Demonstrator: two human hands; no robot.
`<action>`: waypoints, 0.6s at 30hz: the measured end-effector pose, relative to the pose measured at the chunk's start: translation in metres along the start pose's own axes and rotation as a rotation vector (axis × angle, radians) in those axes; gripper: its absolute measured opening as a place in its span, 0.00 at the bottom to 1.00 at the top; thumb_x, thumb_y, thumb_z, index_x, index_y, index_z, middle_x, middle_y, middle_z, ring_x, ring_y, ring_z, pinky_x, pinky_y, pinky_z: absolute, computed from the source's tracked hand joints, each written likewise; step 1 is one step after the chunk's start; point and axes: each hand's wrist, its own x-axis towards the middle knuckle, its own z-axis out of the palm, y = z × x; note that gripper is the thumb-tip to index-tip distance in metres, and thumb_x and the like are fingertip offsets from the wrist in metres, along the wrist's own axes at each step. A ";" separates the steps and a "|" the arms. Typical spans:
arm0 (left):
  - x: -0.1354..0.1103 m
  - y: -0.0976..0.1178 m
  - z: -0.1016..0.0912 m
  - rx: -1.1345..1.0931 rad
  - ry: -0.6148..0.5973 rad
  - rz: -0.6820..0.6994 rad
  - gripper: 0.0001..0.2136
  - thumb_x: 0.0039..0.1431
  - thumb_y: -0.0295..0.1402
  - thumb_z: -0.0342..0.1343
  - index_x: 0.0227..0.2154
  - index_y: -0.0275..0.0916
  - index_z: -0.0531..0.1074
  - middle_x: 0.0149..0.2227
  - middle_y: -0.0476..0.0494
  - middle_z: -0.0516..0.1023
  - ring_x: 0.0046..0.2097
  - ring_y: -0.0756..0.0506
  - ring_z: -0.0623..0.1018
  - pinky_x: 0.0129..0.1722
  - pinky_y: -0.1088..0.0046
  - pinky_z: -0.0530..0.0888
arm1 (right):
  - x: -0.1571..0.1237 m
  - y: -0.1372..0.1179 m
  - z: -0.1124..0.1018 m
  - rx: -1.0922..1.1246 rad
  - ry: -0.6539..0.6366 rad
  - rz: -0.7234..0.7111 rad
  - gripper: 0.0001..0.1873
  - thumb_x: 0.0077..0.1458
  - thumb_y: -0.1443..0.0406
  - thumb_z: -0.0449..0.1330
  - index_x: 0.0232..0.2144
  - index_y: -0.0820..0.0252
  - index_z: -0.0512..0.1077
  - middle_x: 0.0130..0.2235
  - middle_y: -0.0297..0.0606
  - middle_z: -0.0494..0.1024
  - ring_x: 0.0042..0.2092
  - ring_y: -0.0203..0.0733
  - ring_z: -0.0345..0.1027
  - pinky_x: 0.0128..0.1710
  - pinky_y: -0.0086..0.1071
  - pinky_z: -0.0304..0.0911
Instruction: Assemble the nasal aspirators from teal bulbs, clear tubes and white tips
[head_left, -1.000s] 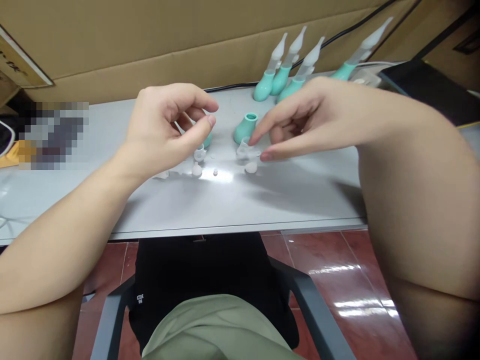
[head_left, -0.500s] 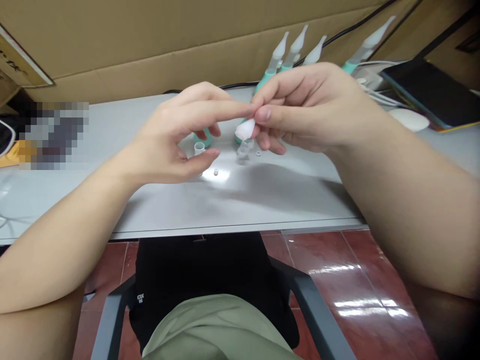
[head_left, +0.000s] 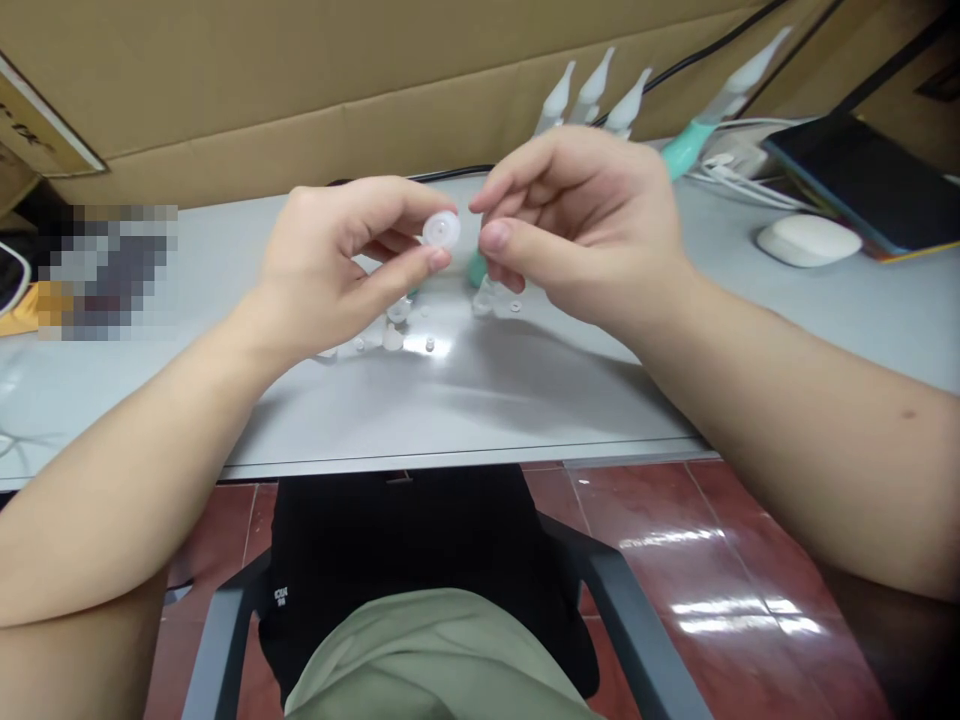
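White cap (head_left: 441, 230) now in left hand (head_left: 337, 265)

One head-worn camera looks forward and down, close over the pale grey flat table (head_left: 525, 400), facing the brown cardboard wall (head_left: 300, 100); left hand (head_left: 330, 265) and right hand (head_left: 585, 220) sit mid-frame.

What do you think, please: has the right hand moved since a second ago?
Yes. The right hand has lifted up off the small clear parts on the table and now hangs above them.
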 end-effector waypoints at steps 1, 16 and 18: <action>0.000 -0.001 -0.001 -0.003 -0.028 0.008 0.20 0.86 0.59 0.69 0.55 0.49 0.91 0.46 0.44 0.93 0.46 0.39 0.94 0.51 0.58 0.95 | -0.001 0.002 -0.001 -0.037 0.013 -0.064 0.13 0.70 0.57 0.88 0.43 0.49 0.89 0.41 0.36 0.87 0.37 0.44 0.77 0.41 0.42 0.76; 0.001 -0.015 -0.012 0.140 -0.138 0.080 0.15 0.87 0.56 0.67 0.53 0.53 0.91 0.43 0.42 0.93 0.48 0.35 0.93 0.54 0.54 0.92 | -0.008 0.011 0.003 -0.098 -0.060 -0.101 0.06 0.75 0.67 0.80 0.46 0.47 0.92 0.50 0.40 0.95 0.50 0.52 0.87 0.56 0.47 0.88; 0.002 -0.015 -0.014 0.147 -0.155 0.113 0.17 0.87 0.58 0.67 0.49 0.53 0.90 0.40 0.42 0.91 0.45 0.36 0.92 0.50 0.54 0.90 | -0.005 0.012 0.002 -0.075 -0.114 -0.069 0.07 0.73 0.67 0.81 0.46 0.48 0.90 0.48 0.39 0.94 0.48 0.50 0.86 0.55 0.45 0.88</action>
